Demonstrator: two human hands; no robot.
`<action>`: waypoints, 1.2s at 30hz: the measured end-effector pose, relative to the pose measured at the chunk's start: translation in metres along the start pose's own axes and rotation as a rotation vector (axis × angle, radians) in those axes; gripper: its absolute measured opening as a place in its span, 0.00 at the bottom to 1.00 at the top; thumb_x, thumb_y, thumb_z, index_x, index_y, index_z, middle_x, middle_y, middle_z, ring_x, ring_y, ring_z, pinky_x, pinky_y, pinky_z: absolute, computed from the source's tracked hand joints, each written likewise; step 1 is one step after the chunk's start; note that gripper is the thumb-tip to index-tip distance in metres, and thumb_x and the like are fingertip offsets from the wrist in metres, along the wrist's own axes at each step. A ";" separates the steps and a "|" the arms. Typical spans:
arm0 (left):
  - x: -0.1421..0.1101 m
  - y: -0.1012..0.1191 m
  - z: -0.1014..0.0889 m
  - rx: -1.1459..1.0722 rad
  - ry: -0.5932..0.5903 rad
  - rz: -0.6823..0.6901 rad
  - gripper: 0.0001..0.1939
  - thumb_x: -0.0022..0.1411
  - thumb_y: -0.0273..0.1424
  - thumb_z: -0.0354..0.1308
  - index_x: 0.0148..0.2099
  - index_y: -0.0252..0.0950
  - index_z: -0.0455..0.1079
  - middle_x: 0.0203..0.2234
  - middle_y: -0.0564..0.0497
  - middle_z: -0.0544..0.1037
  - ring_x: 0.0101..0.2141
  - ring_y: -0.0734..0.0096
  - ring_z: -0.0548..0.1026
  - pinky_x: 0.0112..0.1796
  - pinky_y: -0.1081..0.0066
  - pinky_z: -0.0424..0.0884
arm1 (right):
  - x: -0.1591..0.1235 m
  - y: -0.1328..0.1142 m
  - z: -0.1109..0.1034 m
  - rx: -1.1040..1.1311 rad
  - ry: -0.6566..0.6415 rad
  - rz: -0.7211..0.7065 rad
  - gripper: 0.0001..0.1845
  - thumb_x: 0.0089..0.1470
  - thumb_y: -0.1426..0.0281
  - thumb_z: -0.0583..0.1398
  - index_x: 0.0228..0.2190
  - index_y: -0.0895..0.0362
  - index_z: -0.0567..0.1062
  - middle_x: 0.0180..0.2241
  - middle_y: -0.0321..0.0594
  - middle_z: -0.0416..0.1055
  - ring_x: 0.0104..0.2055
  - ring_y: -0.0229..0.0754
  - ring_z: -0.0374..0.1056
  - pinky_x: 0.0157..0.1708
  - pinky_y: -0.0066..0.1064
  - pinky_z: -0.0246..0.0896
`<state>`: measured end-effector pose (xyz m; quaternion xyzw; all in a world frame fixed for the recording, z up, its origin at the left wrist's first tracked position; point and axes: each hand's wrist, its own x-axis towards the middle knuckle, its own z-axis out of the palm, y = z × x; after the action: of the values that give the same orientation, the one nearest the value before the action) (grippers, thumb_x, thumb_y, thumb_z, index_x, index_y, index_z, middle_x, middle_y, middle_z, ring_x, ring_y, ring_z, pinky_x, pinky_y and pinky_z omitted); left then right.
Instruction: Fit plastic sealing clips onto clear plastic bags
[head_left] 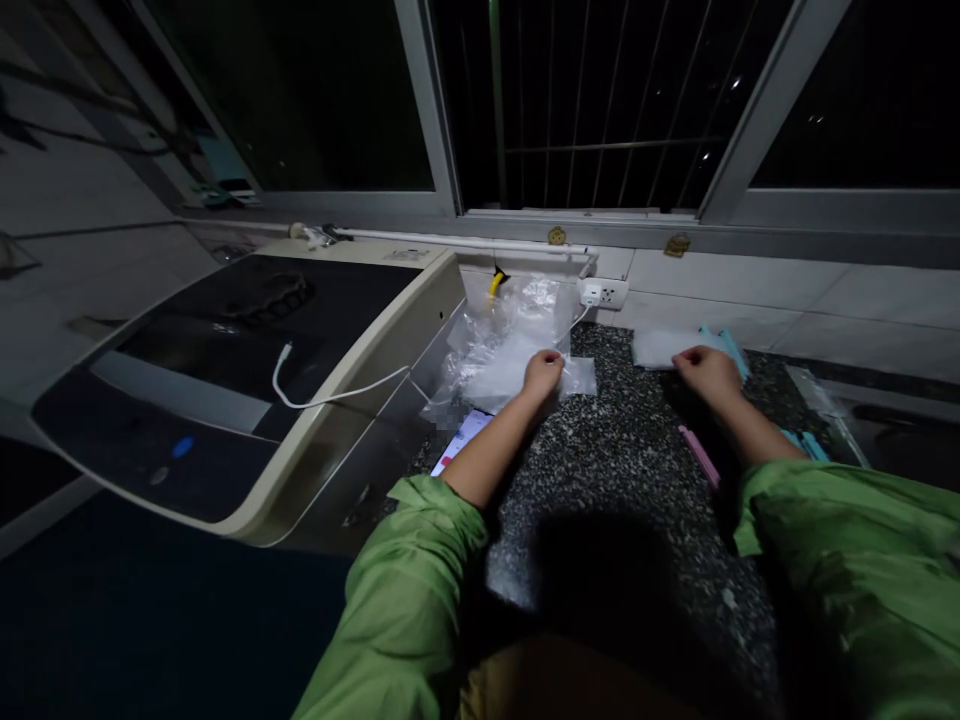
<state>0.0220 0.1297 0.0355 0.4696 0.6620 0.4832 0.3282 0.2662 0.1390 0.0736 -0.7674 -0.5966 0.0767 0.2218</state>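
The left hand (544,374) was by clear bags (499,350), the right hand (709,374) by a white bag (652,350) on the desk (607,465). I couldn't tell if either grip pinched anything. The left arm (491,445) partly hid a phone (459,440).

Plain green sleeves (409,595); a black countertop (600,460) speckled grey and white. Milky white plastic bags (656,349), a pink strip (700,457), light blue strips (733,352). A cream washing machine (397,340) with a near-black lid (345,320) and a blue button (183,447). White cable (300,405), white wall tiles (705,290), yellow tube (495,285), grey window frame (427,110).
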 end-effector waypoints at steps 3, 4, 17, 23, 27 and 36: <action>0.010 -0.016 -0.045 0.062 0.058 -0.026 0.04 0.50 0.24 0.56 0.30 0.33 0.72 0.34 0.47 0.78 0.40 0.69 0.73 0.44 0.73 0.65 | -0.019 -0.037 0.029 0.158 -0.119 -0.116 0.11 0.49 0.68 0.57 0.30 0.61 0.76 0.31 0.45 0.75 0.32 0.42 0.67 0.32 0.30 0.57; 0.013 -0.021 -0.058 0.080 0.079 -0.039 0.05 0.51 0.24 0.56 0.31 0.33 0.72 0.35 0.47 0.78 0.40 0.68 0.73 0.45 0.72 0.65 | -0.027 -0.049 0.041 0.214 -0.148 -0.143 0.10 0.49 0.69 0.56 0.30 0.61 0.75 0.31 0.44 0.75 0.32 0.41 0.67 0.32 0.29 0.58; 0.027 -0.064 -0.110 0.172 0.083 -0.134 0.07 0.51 0.27 0.55 0.34 0.33 0.72 0.34 0.46 0.78 0.38 0.68 0.74 0.41 0.71 0.66 | -0.083 -0.153 0.121 0.462 -0.493 -0.024 0.09 0.55 0.69 0.56 0.32 0.64 0.72 0.26 0.38 0.72 0.24 0.33 0.68 0.24 0.24 0.63; 0.027 -0.066 -0.107 0.158 0.029 -0.144 0.05 0.51 0.27 0.55 0.31 0.34 0.72 0.28 0.48 0.77 0.34 0.68 0.74 0.37 0.72 0.67 | -0.081 -0.160 0.126 0.270 -0.476 -0.056 0.12 0.57 0.66 0.54 0.32 0.63 0.73 0.26 0.40 0.72 0.28 0.36 0.70 0.28 0.27 0.65; 0.030 -0.063 -0.108 0.151 0.012 -0.128 0.04 0.50 0.27 0.55 0.29 0.33 0.72 0.27 0.48 0.77 0.33 0.67 0.74 0.37 0.70 0.67 | -0.067 -0.162 0.119 0.047 -0.313 -0.175 0.11 0.53 0.68 0.57 0.31 0.63 0.75 0.30 0.51 0.75 0.38 0.47 0.72 0.34 0.30 0.62; 0.065 -0.050 -0.100 0.107 0.010 -0.078 0.02 0.49 0.25 0.57 0.27 0.35 0.70 0.29 0.47 0.77 0.36 0.66 0.74 0.42 0.70 0.66 | -0.011 -0.188 0.119 -0.299 -0.098 -0.479 0.17 0.56 0.74 0.50 0.47 0.62 0.68 0.49 0.57 0.64 0.47 0.49 0.65 0.39 0.33 0.59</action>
<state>-0.1042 0.1528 0.0210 0.4580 0.7063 0.4362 0.3179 0.0518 0.1934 0.0467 -0.6243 -0.7756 -0.0297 0.0889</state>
